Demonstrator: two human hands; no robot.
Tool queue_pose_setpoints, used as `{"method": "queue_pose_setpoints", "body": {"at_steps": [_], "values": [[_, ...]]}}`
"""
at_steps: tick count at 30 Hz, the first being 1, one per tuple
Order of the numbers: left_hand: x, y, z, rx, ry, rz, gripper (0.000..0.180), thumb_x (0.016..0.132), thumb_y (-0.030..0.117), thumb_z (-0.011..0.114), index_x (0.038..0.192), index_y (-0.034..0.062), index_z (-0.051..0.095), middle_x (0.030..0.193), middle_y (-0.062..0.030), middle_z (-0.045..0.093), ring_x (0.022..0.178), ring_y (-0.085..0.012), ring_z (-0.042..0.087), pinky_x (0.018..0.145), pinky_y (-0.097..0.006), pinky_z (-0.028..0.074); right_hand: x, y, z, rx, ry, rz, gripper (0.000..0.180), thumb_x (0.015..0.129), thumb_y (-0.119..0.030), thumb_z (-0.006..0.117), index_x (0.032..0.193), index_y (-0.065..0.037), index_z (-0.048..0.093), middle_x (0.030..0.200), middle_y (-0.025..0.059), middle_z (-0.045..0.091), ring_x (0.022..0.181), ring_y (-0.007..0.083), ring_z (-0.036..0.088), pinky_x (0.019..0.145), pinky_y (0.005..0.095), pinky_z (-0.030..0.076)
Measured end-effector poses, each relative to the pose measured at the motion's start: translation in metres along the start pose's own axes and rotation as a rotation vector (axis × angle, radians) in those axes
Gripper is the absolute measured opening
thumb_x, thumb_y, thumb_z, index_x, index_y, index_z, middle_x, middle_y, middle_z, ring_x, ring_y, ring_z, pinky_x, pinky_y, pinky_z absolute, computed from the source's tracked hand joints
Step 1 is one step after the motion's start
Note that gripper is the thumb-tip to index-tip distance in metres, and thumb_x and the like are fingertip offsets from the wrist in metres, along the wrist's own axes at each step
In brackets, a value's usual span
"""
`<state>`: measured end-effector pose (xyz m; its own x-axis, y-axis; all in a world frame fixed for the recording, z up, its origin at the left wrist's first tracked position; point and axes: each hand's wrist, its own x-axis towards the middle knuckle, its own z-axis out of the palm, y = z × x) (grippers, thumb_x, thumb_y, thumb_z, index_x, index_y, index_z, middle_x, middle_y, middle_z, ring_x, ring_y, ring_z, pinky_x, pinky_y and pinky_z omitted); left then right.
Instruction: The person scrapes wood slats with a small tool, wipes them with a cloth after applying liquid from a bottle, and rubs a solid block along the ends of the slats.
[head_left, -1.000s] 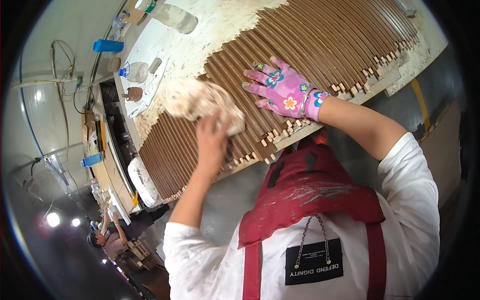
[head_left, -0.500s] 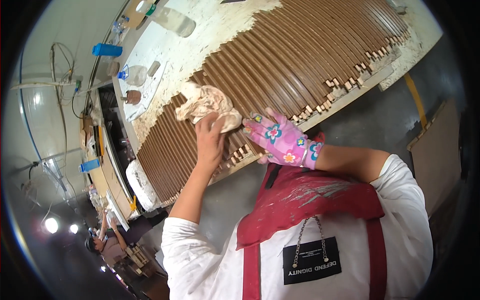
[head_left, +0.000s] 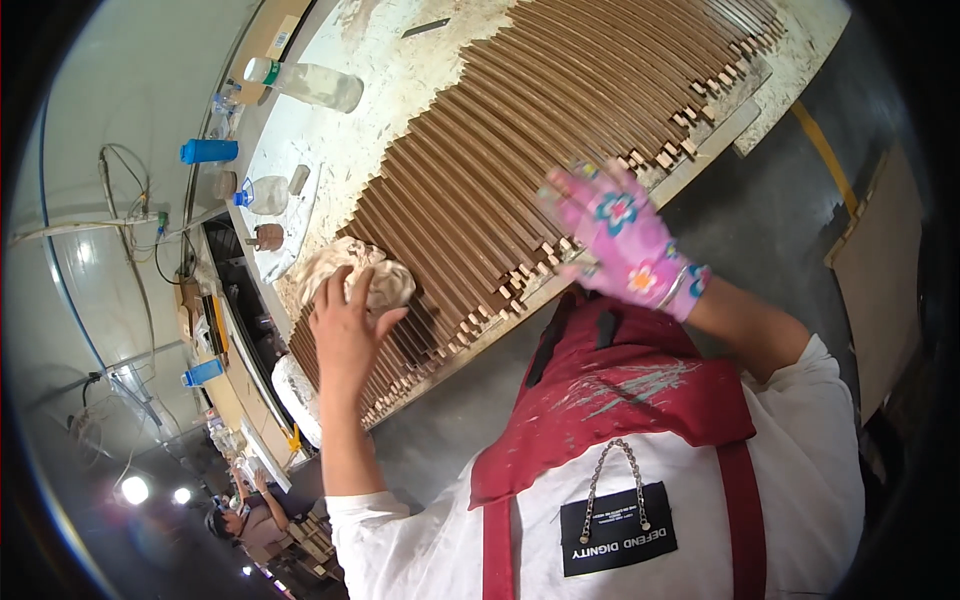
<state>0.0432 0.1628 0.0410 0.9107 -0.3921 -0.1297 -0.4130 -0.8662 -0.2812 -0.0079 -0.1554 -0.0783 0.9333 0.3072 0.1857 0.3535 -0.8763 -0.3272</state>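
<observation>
Resting a crumpled cloth (head_left: 392, 286) on the left part of the brown strips (head_left: 490, 150), under the left hand (head_left: 345, 335). Apparently partway through wiping; cannot tell treated strips from those remaining. Bending the left fingers (head_left: 338, 290) over the cloth; cannot tell gripping from pressing. Holding the gloved right hand (head_left: 625, 235) by the strips' near edge, with fingers extended and released.

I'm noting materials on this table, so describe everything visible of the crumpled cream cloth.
The crumpled cream cloth, apparently fabric, is bunched into a loose, rounded wad with many folds and faint brownish stains. It lies on the left part of the row of long, narrow brown strips, toward their far ends. The bare left hand rests over its near side, fingers spread; its underside is hidden.
</observation>
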Motion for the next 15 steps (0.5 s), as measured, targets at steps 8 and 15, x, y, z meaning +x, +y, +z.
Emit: {"method": "queue_pose_setpoints", "body": {"at_steps": [8,15], "values": [[0.048,0.142,0.045,-0.487,0.251,0.135,0.067,0.072,0.036,0.078,0.124,0.0028,0.053,0.128,-0.0147,0.051,0.118,-0.0347,0.048,0.098,-0.044,0.040,0.005,0.004,0.008,-0.013,-0.033,0.019,0.068,0.083,-0.051,0.059,0.141,-0.021,0.042,0.148,0.0081,0.037,0.139,0.0290,0.030,0.109,0.0588,0.016],[0.049,0.146,0.054,-0.556,0.241,0.052,0.046,0.075,0.027,0.076,0.113,0.0060,0.061,0.122,-0.0130,0.055,0.111,-0.0326,0.054,0.092,-0.042,0.045,0.002,0.011,0.019,-0.068,0.004,-0.008,0.055,0.085,-0.048,0.056,0.135,-0.025,0.050,0.147,0.0074,0.040,0.137,0.0268,0.033,0.108,0.0571,0.016]]}}
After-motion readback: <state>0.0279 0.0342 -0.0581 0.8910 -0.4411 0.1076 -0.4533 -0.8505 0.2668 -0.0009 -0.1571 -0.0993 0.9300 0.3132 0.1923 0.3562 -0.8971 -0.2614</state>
